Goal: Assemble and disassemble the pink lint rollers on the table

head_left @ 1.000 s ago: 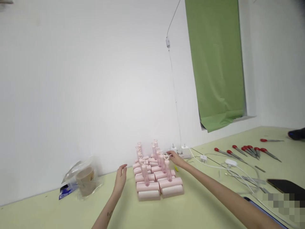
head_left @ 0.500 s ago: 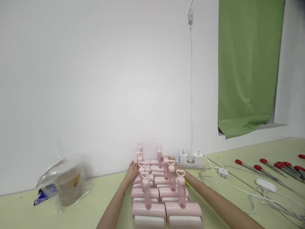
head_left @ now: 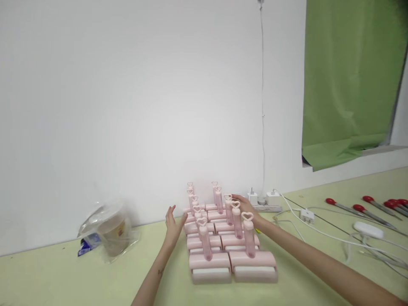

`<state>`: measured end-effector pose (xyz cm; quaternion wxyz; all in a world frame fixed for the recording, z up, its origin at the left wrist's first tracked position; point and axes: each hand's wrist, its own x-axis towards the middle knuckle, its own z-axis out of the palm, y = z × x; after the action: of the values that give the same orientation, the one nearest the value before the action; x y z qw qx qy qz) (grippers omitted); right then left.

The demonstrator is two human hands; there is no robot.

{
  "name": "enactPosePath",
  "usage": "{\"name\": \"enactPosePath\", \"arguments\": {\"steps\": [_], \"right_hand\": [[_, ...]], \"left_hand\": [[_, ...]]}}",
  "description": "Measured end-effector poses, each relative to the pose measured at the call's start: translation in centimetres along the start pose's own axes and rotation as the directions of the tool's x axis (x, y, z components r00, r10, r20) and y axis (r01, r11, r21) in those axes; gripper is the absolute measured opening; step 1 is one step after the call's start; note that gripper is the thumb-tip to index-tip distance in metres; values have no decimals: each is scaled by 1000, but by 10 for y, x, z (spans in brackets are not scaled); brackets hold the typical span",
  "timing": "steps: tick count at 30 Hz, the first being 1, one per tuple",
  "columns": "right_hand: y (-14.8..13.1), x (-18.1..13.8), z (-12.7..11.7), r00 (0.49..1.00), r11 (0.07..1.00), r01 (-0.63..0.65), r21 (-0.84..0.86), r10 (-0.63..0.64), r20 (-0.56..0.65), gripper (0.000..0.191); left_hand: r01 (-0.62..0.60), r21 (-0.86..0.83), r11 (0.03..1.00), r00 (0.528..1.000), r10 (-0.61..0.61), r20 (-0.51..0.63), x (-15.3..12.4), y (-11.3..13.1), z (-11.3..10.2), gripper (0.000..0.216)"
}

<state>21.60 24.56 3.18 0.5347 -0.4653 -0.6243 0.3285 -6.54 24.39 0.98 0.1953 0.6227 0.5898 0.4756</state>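
Pink lint rollers stand in two rows by the worktop's far edge. The left hand is just beside them, fingers apart. The right hand is behind the handles, and I cannot tell its grip.

A plain white wall fills most of the frame. A green blind hangs at upper right, a white cable beside it. A pale green table spans the bottom.

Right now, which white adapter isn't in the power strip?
The adapter lying loose on the table, right of the strip; the other two stand plugged in.
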Motion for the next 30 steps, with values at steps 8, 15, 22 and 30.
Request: {"name": "enactPosePath", "arguments": {"steps": [8, 15, 22, 30], "right_hand": [[30, -130, -8, 987, 959, -130, -251, 101, -127, 76], [45, -117, 24, 997, 929, -79, -361, 80, -14, 90], [31, -114, 22, 993, 945, -55, -322, 20, -112, 101], [-12, -163, 20, 993, 987, 112, -118, -116, -32, 31]], "left_hand": [[-99, -10, 995, 960, 98, 264, -112, -1, 0, 104], [-109, 166, 980, 982, 81, 170, -107, 0, 17, 78], [-43, 91, 995, 992, 32, 119, -110, 3, 13, 91], [94, -95, 991, 989, -81, 127, -119, 0, 2, 68]]}}
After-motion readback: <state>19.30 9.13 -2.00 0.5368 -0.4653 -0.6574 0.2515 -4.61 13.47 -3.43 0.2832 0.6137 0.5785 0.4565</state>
